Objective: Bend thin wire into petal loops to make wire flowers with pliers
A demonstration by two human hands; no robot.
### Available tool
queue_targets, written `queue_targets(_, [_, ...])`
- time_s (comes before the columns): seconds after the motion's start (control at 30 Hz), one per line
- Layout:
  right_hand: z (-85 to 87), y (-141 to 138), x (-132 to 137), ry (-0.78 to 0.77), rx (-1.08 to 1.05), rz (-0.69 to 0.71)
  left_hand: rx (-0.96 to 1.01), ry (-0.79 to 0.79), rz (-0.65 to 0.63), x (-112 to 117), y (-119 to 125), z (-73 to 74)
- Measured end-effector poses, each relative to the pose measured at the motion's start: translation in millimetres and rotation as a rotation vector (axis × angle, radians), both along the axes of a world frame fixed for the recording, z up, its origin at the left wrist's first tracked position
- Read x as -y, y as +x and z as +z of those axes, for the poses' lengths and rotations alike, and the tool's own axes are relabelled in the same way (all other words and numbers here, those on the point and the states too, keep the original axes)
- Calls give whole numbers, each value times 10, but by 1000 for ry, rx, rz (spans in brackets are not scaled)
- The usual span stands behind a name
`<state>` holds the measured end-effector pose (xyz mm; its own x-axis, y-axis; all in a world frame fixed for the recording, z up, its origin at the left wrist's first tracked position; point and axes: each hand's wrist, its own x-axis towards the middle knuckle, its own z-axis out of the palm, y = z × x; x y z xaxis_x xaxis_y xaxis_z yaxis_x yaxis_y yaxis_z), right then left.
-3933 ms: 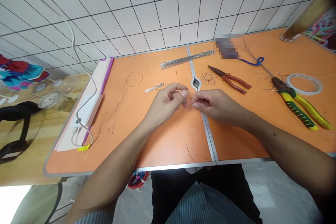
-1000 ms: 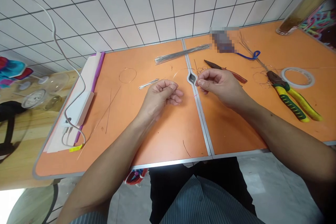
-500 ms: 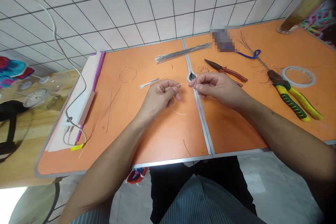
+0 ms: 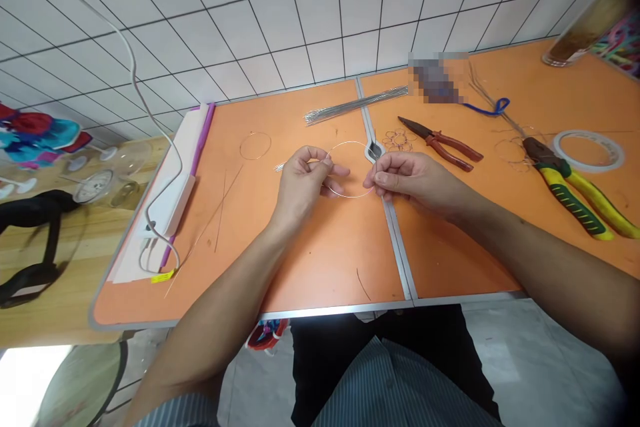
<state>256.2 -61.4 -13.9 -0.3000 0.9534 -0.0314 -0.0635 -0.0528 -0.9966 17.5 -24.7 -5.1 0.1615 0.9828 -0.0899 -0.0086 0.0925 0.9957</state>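
Over the middle of the orange table (image 4: 310,260), my left hand (image 4: 305,180) and my right hand (image 4: 410,180) each pinch one side of a thin silver wire bent into a round loop (image 4: 349,195). The loop hangs between the two hands, just above the seam where the table halves meet. My fingers are curled and closed on the wire. A finished wire ring (image 4: 255,145) lies on the table to the left, beyond my left hand.
A bundle of straight wires (image 4: 355,105) lies at the back. Small wire rings (image 4: 397,140), red-handled pliers (image 4: 443,140), yellow-green pliers (image 4: 575,190) and a tape roll (image 4: 590,150) are on the right. A white power strip (image 4: 167,203) with cable sits at left.
My right hand went out to the small rings, then came back to my left hand. The wire between them has been bent round from an open arc into a full loop.
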Motion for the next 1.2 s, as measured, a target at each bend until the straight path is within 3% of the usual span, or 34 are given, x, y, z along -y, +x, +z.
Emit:
queue_targets(0.1, [16,49,-29,55,71,0,-38,-3,-51,16,-6,27])
queue_targets(0.2, [26,109,-46,72,137,98,-35,27,-135,25,-15,49])
queue_targets(0.33, [-6,126,-37,77,216,250,-72,59,-324,44,-6,60])
queue_targets(0.43, [-27,100,-27,62,220,235,-137,83,-450,69,9,56])
queue_targets(0.5, [-37,89,-30,69,180,191,-176,95,-436,80,13,52])
queue_targets(0.67, [-50,91,-56,97,58,32,-122,91,-175,45,0,25])
queue_targets(0.77, [-20,80,-51,84,69,-9,-53,73,-95,12,-5,-4])
queue_targets(1.0, [77,56,-48,98,76,-22,-38,36,-119,39,31,29])
queue_targets(1.2, [64,99,-71,106,136,2,-83,50,-196,69,23,83])
